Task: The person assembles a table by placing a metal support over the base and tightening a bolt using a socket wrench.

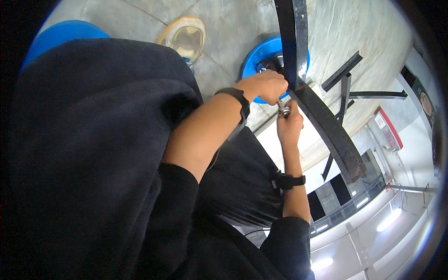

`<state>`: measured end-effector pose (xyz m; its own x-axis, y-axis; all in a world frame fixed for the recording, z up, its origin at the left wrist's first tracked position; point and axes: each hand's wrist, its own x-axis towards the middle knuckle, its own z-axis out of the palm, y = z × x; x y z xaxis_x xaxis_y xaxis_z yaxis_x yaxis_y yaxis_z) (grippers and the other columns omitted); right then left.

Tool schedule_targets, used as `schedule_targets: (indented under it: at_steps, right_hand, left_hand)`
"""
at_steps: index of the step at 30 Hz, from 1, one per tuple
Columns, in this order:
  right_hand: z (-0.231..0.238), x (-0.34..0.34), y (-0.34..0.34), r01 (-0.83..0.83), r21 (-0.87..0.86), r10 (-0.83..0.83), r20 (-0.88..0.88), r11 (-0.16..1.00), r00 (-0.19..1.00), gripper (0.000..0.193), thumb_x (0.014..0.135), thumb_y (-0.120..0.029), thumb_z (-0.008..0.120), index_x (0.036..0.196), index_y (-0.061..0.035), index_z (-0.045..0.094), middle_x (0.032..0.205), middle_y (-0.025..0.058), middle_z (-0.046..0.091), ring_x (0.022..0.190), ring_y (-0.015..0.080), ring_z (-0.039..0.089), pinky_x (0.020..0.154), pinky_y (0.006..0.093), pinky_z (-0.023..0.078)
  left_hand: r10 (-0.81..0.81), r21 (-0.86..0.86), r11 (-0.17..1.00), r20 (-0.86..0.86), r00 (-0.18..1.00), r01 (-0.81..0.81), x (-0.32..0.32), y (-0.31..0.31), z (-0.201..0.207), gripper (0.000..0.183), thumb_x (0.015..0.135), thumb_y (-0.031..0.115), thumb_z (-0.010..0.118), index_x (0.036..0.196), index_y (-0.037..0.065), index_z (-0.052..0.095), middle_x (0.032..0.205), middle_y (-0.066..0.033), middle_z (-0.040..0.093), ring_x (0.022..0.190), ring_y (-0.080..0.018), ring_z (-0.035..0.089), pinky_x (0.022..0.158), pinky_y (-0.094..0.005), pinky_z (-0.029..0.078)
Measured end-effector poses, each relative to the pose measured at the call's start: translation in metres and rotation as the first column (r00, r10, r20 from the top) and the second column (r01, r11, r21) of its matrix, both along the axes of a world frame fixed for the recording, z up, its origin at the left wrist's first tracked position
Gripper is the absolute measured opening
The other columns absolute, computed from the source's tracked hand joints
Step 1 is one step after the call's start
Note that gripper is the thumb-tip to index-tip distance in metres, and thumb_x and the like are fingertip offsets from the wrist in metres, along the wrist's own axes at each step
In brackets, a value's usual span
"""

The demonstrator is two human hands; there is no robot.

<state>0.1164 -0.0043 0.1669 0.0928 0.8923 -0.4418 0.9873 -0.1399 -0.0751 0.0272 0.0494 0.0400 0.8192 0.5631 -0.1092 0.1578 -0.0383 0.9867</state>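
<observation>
My left hand [268, 87] is closed in a fist beside a black metal frame bar [296, 51]. From its right side comes a shiny metal wrench [283, 111], whose rounded head looks like a ratchet's. Just below, my right hand [290, 125] grips around that head, with fingers curled beside a second, curved-looking black bar [329, 128]. The two hands nearly meet at the tool. Whatever the wrench fits onto is hidden by fingers and the frame. Behind my left hand lies a round blue tray or stool top [252, 57] with dark and shiny pieces on it.
More black frame bars [344, 91] stretch out to the right. A light-coloured shoe [188, 36] rests on the grey floor [228, 23]. Another blue rounded object [70, 31] shows at the upper left. A red-and-white box [388, 129] hangs on the wall.
</observation>
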Motion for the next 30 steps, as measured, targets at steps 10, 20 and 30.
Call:
schedule_targets:
  at_steps: [10,20,30]
  right_hand:
    - [-0.013,-0.041,-0.020,0.776,-0.272,-0.786,-0.459,0.569,0.415,0.028,0.080,-0.005,0.064,0.065,-0.0115,0.042,0.057,-0.0058,0.038,0.048,0.0052,0.033,0.046,0.0231,0.025]
    - [0.025,0.045,-0.023,0.252,-0.712,-0.447,-0.096,0.655,0.890,0.025,0.081,-0.024,0.066,0.076,-0.0023,0.056,0.064,-0.0002,0.053,0.059,0.0077,0.048,0.055,0.0245,0.040]
    - [0.032,0.113,-0.018,-0.248,-0.135,0.257,0.051,0.959,0.965,0.035,0.085,-0.030,0.062,0.097,0.0023,0.059,0.085,0.0159,0.061,0.072,0.0273,0.059,0.066,0.0371,0.045]
  left_hand:
    - [-0.118,0.052,0.992,0.063,0.991,0.115,-0.013,0.015,-0.002,0.008,0.053,0.006,0.064,0.054,0.002,0.058,0.058,-0.0182,0.056,0.058,-0.0363,0.055,0.050,-0.0450,0.040]
    - [0.386,-0.148,0.918,0.131,0.913,-0.367,-0.003,-0.016,-0.006,0.024,0.068,0.018,0.069,0.054,0.004,0.054,0.057,-0.0161,0.054,0.059,-0.0360,0.056,0.051,-0.0441,0.040]
    - [0.297,0.041,0.953,0.089,0.951,-0.301,0.005,-0.012,0.016,0.010,0.063,0.017,0.063,0.063,0.007,0.067,0.062,-0.0158,0.060,0.063,-0.0340,0.060,0.060,-0.0426,0.048]
